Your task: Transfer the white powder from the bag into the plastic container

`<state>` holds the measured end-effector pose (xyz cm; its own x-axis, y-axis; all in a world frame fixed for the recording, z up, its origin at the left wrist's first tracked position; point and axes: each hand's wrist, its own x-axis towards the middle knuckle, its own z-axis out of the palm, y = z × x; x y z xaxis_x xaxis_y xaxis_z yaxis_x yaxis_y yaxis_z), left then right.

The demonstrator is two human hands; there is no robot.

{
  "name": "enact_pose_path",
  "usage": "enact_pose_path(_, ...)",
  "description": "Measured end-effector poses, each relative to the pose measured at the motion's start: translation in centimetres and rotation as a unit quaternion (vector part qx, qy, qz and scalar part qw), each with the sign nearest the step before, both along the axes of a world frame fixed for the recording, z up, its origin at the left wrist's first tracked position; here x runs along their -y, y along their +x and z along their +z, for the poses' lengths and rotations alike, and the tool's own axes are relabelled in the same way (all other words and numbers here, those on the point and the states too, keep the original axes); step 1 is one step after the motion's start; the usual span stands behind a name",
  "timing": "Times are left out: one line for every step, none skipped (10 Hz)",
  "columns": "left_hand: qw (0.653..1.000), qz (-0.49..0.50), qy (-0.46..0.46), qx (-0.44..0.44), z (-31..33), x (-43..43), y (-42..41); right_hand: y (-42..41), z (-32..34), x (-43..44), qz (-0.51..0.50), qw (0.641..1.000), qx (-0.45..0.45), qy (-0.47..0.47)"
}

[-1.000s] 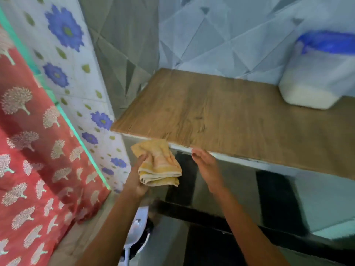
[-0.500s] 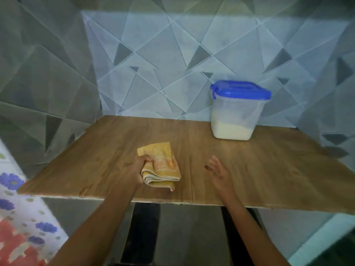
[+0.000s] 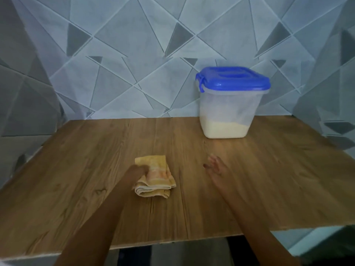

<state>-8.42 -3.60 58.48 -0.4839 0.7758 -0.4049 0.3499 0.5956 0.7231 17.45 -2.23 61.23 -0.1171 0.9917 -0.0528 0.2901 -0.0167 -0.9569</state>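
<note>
A clear plastic container (image 3: 229,110) with a blue lid (image 3: 233,78) closed on it stands at the back of the wooden table (image 3: 76,179), against the wall. White powder fills its bottom part. My left hand (image 3: 137,174) grips a folded yellow cloth (image 3: 156,176) that rests on the table near the middle. My right hand (image 3: 217,167) hovers flat over the table to the right of the cloth, fingers spread, holding nothing. No bag is in view.
Grey tiled walls with a triangle pattern (image 3: 134,64) close the table in at the back and on both sides. The table's front edge (image 3: 172,241) runs just below my forearms.
My view has swung from the table's left corner to face it squarely. My left hand has brought the cloth from the front edge onto the tabletop. My right hand has moved forward over the table.
</note>
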Motion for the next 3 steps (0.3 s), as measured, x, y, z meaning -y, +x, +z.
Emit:
enact_pose_path(0.978,-0.055,-0.054,-0.196,0.8,-0.2,-1.4,0.0,-0.5,-0.6,0.006,1.000,-0.001,-0.005)
enact_pose_path(0.972,-0.053,-0.057,-0.223,2.0,1.1,-1.1,0.0,-0.2,0.2,0.007,1.000,-0.003,0.003)
enact_pose_path(0.968,-0.057,0.020,-0.242,3.4,2.5,0.7,0.9,1.4,1.6,0.005,0.999,0.012,0.038)
